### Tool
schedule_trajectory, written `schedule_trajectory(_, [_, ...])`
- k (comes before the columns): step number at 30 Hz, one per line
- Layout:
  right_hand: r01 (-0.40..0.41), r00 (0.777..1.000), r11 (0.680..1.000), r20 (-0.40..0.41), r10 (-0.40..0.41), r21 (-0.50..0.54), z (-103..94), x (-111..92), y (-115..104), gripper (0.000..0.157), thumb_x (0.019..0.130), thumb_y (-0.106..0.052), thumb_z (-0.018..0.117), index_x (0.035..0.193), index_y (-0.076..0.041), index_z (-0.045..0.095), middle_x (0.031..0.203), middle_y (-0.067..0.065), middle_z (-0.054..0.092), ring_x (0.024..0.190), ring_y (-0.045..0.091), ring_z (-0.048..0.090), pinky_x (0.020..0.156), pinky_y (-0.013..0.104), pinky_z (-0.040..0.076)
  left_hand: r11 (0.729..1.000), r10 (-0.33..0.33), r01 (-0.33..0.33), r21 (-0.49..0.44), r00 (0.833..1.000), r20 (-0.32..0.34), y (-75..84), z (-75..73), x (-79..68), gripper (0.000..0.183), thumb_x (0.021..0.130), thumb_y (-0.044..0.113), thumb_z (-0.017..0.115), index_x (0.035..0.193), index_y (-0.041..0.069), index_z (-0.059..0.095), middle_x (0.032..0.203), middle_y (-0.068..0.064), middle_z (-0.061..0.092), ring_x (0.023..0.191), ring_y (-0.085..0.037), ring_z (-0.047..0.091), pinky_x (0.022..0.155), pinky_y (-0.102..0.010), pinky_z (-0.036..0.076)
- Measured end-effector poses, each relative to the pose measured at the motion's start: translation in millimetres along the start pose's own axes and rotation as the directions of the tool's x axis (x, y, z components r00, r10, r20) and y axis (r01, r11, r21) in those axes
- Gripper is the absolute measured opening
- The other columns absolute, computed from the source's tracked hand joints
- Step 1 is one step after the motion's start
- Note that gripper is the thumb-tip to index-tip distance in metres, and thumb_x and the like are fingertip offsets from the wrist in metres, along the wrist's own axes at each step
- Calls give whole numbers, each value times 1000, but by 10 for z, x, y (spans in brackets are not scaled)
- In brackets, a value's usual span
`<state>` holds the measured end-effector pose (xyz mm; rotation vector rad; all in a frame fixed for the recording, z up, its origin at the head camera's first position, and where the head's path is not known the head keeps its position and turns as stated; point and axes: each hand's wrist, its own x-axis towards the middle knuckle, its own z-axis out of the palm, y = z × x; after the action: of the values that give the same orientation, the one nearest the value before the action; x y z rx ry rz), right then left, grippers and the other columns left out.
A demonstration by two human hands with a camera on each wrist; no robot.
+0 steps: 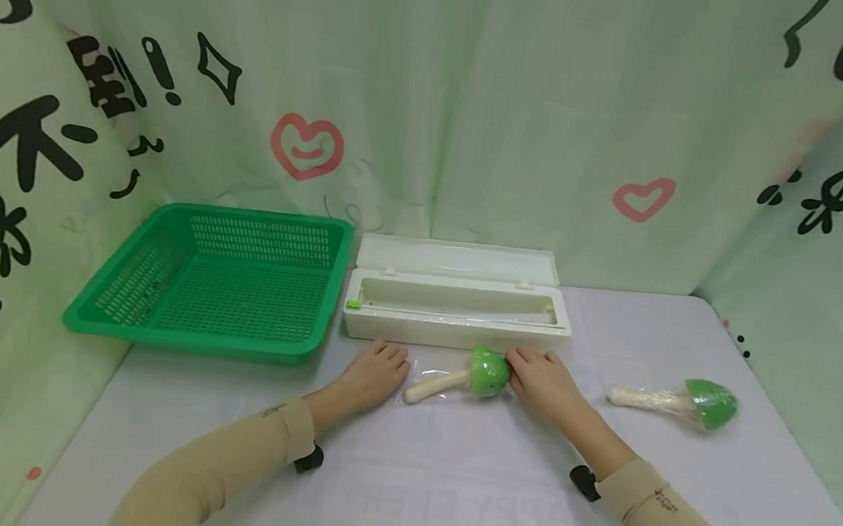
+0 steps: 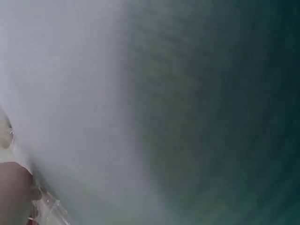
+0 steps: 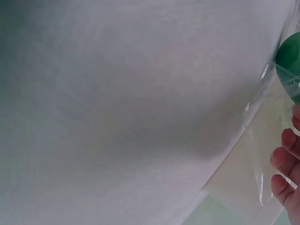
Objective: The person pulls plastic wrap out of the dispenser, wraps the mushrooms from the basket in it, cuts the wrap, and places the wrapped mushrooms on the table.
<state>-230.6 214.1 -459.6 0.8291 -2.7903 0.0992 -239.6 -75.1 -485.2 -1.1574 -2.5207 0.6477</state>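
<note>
A mushroom-shaped thing with a green cap and a cream stem [image 1: 489,372] lies on clear cling film [image 1: 427,374], in front of a white cling film dispenser [image 1: 453,333]. My left hand [image 1: 374,372] holds the film left of the stem, close to the dispenser's front. Film also shows beside a fingertip [image 2: 14,190] at the corner of the left wrist view. Right beside the green cap, my right hand [image 1: 550,384] grips the film's other side with bent fingers. The right wrist view shows the film [image 3: 262,136] stretching from these fingers [image 3: 283,161] past the cap [image 3: 288,58].
The dispenser's lid [image 1: 459,260] stands raised at the back, and a small green slider [image 1: 353,304] sits at its left end. A green plastic basket [image 1: 234,343] stands at the left. On the right lies another green-capped piece [image 1: 710,403], wrapped in film. Printed curtains surround the table [image 1: 446,499].
</note>
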Motion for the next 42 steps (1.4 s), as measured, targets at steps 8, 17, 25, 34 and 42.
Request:
schedule_trajectory(8, [21, 1000, 1000, -8, -22, -3, -77, 22, 25, 13, 79, -9, 67, 82, -9, 54, 77, 2, 52, 66, 17, 52, 59, 33, 38, 989, -8, -37, -141, 951, -309, 78, -156, 37, 27, 89, 36, 52, 108, 17, 54, 102, 2, 55, 96, -16, 52, 85, -35, 41])
schedule_trajectory(17, [39, 975, 998, -218, -47, -39, -86, -47, -20, 12, 79, -13, 62, 89, -6, 59, 81, 5, 55, 76, 23, 56, 72, 43, 39, 998, -4, 0, -71, 998, -59, 288, -224, 107, 33, 95, 41, 41, 116, 17, 48, 108, 3, 49, 95, -13, 47, 83, -30, 38])
schedule_trajectory(25, [75, 991, 989, -101, -88, -127, -72, -122, -151, 64, 71, -36, 69, 121, -2, 47, 112, 14, 51, 99, 29, 48, 83, 48, 30, 984, -58, 47, -174, 997, -58, 300, -187, 176, 26, 91, 35, 49, 108, 15, 52, 100, 2, 48, 87, -14, 46, 77, -28, 38])
schedule_trajectory(34, [26, 999, 972, -27, -33, -234, 15, -33, -278, 78, 69, -51, 71, 125, -2, 47, 115, 10, 55, 101, 26, 51, 87, 49, 35, 987, -5, 0, -162, 999, -34, 281, -214, 170, 24, 91, 34, 47, 104, 15, 51, 100, 2, 45, 90, -13, 44, 82, -28, 36])
schedule_trajectory(42, [38, 997, 970, -55, -53, -241, 92, -12, -260, 76, 70, -54, 67, 122, -1, 48, 109, 10, 57, 98, 26, 53, 87, 49, 36, 987, -57, 60, -146, 998, 22, 341, -233, 176, 41, 93, 46, 39, 114, 12, 50, 112, 0, 46, 102, -16, 44, 93, -34, 35])
